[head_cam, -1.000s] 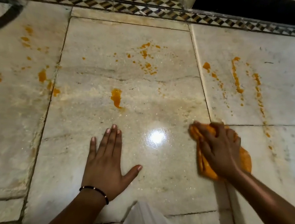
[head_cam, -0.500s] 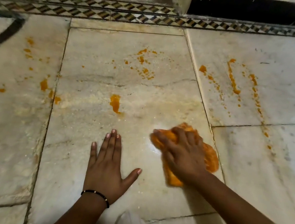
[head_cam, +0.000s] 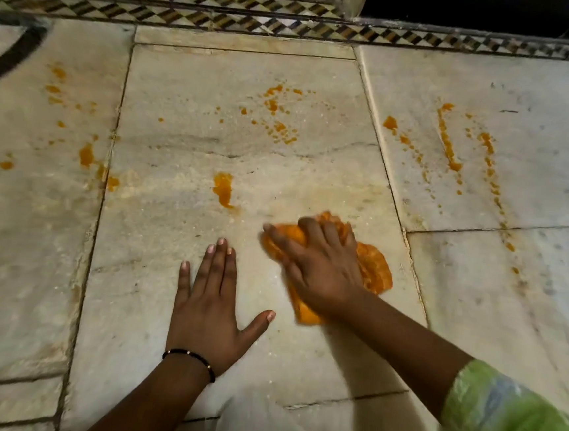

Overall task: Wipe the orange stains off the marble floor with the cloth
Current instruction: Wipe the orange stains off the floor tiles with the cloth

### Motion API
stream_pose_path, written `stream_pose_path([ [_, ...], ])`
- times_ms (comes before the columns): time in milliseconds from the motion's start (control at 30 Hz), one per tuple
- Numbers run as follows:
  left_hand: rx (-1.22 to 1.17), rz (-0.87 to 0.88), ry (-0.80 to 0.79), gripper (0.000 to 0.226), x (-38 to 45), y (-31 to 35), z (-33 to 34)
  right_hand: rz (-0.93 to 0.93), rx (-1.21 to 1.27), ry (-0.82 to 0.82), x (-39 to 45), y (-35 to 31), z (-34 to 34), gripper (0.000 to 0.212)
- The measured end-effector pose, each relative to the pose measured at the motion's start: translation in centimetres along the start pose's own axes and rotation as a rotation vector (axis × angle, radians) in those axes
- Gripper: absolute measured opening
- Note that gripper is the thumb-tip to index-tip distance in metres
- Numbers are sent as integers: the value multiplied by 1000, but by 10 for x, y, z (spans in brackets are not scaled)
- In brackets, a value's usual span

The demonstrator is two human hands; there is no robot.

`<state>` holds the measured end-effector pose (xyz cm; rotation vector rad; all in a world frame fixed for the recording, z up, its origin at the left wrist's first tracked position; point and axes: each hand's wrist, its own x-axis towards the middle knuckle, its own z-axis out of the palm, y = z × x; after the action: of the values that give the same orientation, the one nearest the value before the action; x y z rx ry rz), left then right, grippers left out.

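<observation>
Pressing the cloth, right hand seemingly grips it, blurred; left hand splayed flat.

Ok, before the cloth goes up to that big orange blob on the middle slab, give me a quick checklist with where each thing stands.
1. Right hand presses the cloth on the floor: ok.
2. Left hand flat, bracing, clear of the cloth: ok.
3. Path to the blob free: ok.
4. Cloth has clean area left: not ok, looks orange all over.
5. Underside of the cloth: cannot tell.
6. Right slab streaks cleaned: not ok.
</observation>
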<state>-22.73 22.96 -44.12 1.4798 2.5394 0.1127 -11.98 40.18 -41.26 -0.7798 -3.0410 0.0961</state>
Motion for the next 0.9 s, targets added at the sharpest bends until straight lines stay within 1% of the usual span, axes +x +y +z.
stream_pose_path([
  [67,-9,-3,13,101,1,-1,0,-21,17,9,-47,25,2,53],
  [100,-14,-9,21,101,0,-1,1,24,26,27,-63,46,3,52],
  [167,-23,-6,27,100,1,0,2,257,28,78,-72,89,-1,50],
  [233,-19,-4,31,100,0,1,1,483,-2,106,-49,120,-4,51],
  [267,-14,-3,25,99,1,1,1,545,-19,117,-30,128,-6,51],
  [300,-13,-7,19,99,0,1,1,568,-29,121,-10,129,-9,52],
  [367,-9,-14,6,100,1,1,0,525,-30,95,28,110,-12,53],
  [400,-8,-17,-2,100,1,1,0,451,-43,80,43,91,-10,54],
  [500,5,-19,-7,101,2,1,0,86,-48,46,64,19,1,54],
  [533,8,-21,-7,101,2,1,1,-6,-28,33,66,5,3,53],
  [567,9,-23,-7,101,1,1,1,-55,-8,20,69,1,3,53],
  [600,9,-19,-3,101,2,1,1,-57,6,22,74,5,2,52],
  [633,11,-14,3,100,3,0,2,-17,18,37,78,15,0,52],
  [733,3,-11,0,100,1,0,2,197,41,78,69,51,-3,50],
  [833,-17,-17,-3,101,2,-1,1,326,38,116,27,66,-4,51],
  [900,-21,-14,-2,100,1,0,1,386,44,103,-8,55,1,53],
])
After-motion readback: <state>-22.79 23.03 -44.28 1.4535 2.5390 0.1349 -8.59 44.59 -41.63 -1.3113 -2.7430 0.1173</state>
